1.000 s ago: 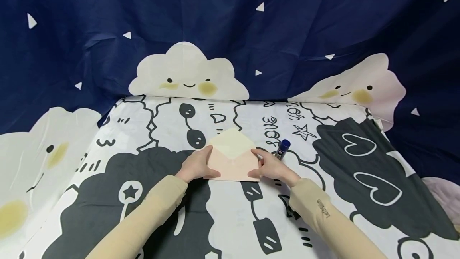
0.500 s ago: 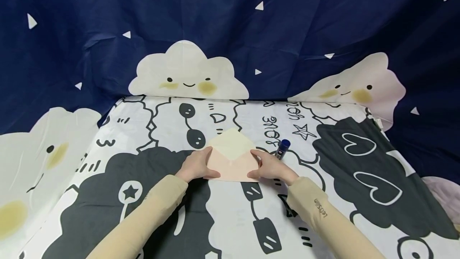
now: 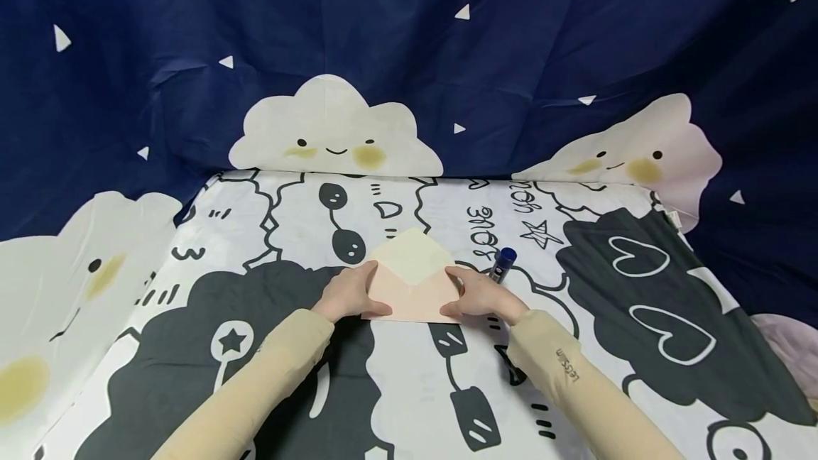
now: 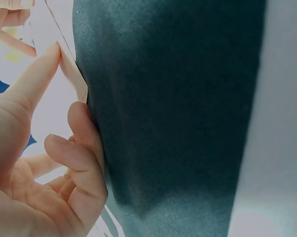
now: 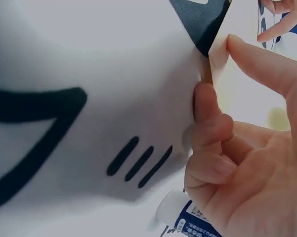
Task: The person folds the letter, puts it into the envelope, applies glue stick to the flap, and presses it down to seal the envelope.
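A pale pink envelope [image 3: 412,301] lies in front of me in the head view, its cream pointed flap [image 3: 412,254] spread open toward the far side. My left hand [image 3: 350,292] pinches its left edge, and my right hand [image 3: 482,294] pinches the right edge. In the left wrist view the left thumb [image 4: 47,64] presses on the envelope's face near a corner, with the fingers curled at its edge. The right wrist view shows the same hold, the right thumb [image 5: 252,54] on the paper and the other fingers bent beneath.
Just beyond the right hand is a short tube with a dark blue cap [image 3: 505,258]; its white end [image 5: 172,207] and printed blue label show in the right wrist view. A black-and-white cartoon cloth [image 3: 415,389] covers the surface. Behind hangs a navy curtain [image 3: 409,27] with clouds.
The right forearm and sleeve have shifted slightly left. Both hands keep their hold on the envelope, which stays in nearly the same place.
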`<move>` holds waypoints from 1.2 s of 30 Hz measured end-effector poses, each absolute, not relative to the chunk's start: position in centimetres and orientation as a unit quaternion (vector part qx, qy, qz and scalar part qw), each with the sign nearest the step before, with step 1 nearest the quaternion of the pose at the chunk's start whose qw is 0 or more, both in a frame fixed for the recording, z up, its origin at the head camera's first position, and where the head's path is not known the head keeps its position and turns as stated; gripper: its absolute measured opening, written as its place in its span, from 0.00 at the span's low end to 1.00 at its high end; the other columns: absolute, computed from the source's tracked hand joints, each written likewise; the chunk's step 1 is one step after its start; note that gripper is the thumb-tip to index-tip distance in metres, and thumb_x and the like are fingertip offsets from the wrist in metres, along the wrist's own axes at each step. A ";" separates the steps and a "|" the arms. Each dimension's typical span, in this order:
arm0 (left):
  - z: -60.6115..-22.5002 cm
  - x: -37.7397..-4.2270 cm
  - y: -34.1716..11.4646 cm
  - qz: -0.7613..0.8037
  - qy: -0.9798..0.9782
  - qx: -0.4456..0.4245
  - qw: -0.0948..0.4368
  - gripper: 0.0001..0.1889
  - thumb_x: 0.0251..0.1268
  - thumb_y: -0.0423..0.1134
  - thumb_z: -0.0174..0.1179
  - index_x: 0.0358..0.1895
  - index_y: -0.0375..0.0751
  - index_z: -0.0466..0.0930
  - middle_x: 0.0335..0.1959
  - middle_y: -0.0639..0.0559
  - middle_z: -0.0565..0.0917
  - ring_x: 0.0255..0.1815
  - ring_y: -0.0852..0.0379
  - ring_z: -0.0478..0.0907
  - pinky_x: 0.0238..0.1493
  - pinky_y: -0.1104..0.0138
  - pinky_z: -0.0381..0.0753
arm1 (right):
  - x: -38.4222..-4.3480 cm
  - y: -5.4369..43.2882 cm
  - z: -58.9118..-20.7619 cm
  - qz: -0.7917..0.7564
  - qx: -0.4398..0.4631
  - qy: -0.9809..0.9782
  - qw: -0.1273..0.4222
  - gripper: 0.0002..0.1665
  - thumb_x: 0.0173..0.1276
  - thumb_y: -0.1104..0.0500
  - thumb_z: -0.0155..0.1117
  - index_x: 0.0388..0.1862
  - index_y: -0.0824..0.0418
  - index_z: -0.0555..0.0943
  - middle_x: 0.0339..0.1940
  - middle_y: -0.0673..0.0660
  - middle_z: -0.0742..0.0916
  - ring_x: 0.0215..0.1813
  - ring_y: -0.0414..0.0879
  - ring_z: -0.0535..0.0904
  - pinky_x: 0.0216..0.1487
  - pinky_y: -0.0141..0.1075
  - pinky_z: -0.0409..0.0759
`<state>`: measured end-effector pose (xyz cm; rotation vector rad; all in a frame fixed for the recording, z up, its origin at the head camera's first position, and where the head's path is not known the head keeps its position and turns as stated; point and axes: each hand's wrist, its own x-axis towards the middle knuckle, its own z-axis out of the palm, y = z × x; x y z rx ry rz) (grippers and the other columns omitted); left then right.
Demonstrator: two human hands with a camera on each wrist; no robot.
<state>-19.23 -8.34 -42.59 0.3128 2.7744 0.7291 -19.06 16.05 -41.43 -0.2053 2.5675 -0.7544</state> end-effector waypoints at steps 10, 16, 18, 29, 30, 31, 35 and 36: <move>-42.7 -19.2 -8.2 0.252 0.953 0.107 0.126 0.44 0.42 0.50 0.76 0.66 0.40 0.68 0.45 0.42 0.82 0.42 0.49 0.79 0.42 0.55 0.77 | -18.8 16.0 -41.5 -0.266 -0.071 0.934 0.228 0.50 0.57 0.54 0.71 0.75 0.64 0.58 0.74 0.66 0.65 0.75 0.61 0.59 0.73 0.54 0.59; -42.8 -19.2 -8.2 0.252 0.954 0.107 0.125 0.44 0.42 0.51 0.76 0.66 0.41 0.68 0.45 0.43 0.83 0.42 0.49 0.78 0.43 0.55 0.77 | -18.7 16.1 -41.7 -0.287 -0.065 0.930 0.221 0.51 0.57 0.55 0.72 0.75 0.64 0.58 0.75 0.65 0.65 0.75 0.61 0.60 0.73 0.54 0.59; -42.8 -19.2 -8.3 0.252 0.954 0.107 0.125 0.44 0.42 0.51 0.76 0.66 0.41 0.68 0.45 0.43 0.83 0.42 0.49 0.78 0.43 0.55 0.77 | -18.7 16.1 -41.7 -0.292 -0.067 0.929 0.218 0.50 0.57 0.56 0.72 0.75 0.64 0.58 0.74 0.65 0.65 0.75 0.61 0.61 0.73 0.54 0.59; -42.9 -19.1 -8.4 0.246 0.955 0.103 0.130 0.45 0.44 0.50 0.75 0.68 0.41 0.66 0.49 0.41 0.82 0.45 0.47 0.79 0.47 0.52 0.77 | -18.2 16.5 -41.5 -0.322 -0.091 0.918 0.212 0.50 0.57 0.57 0.72 0.74 0.66 0.58 0.30 0.56 0.79 0.28 0.43 0.72 0.29 0.32 0.70; -43.0 -19.1 -8.3 0.247 0.955 0.103 0.131 0.45 0.44 0.50 0.75 0.68 0.41 0.66 0.49 0.41 0.82 0.45 0.47 0.79 0.47 0.52 0.77 | -18.1 16.6 -41.4 -0.321 -0.099 0.919 0.207 0.50 0.57 0.57 0.72 0.74 0.66 0.58 0.28 0.56 0.79 0.27 0.42 0.72 0.29 0.32 0.70; -43.0 -19.1 -8.3 0.247 0.955 0.104 0.130 0.45 0.44 0.50 0.75 0.68 0.41 0.66 0.49 0.41 0.82 0.45 0.47 0.79 0.46 0.52 0.77 | -18.0 16.7 -41.3 -0.320 -0.105 0.920 0.201 0.49 0.57 0.57 0.72 0.73 0.67 0.59 0.27 0.55 0.79 0.27 0.42 0.72 0.29 0.32 0.70; -42.9 -19.2 -8.4 0.247 0.954 0.105 0.130 0.46 0.44 0.51 0.75 0.68 0.40 0.66 0.49 0.41 0.82 0.46 0.46 0.79 0.46 0.52 0.77 | -17.6 17.0 -40.5 -0.294 -0.128 0.933 0.166 0.44 0.59 0.56 0.70 0.71 0.65 0.63 0.25 0.54 0.79 0.26 0.42 0.71 0.30 0.33 0.70; -42.9 -19.2 -8.4 0.247 0.954 0.105 0.130 0.46 0.44 0.51 0.75 0.68 0.40 0.66 0.50 0.41 0.82 0.46 0.46 0.79 0.46 0.52 0.77 | -17.5 17.0 -40.2 -0.287 -0.133 0.936 0.155 0.42 0.59 0.56 0.69 0.71 0.64 0.65 0.26 0.54 0.79 0.26 0.41 0.71 0.30 0.33 0.70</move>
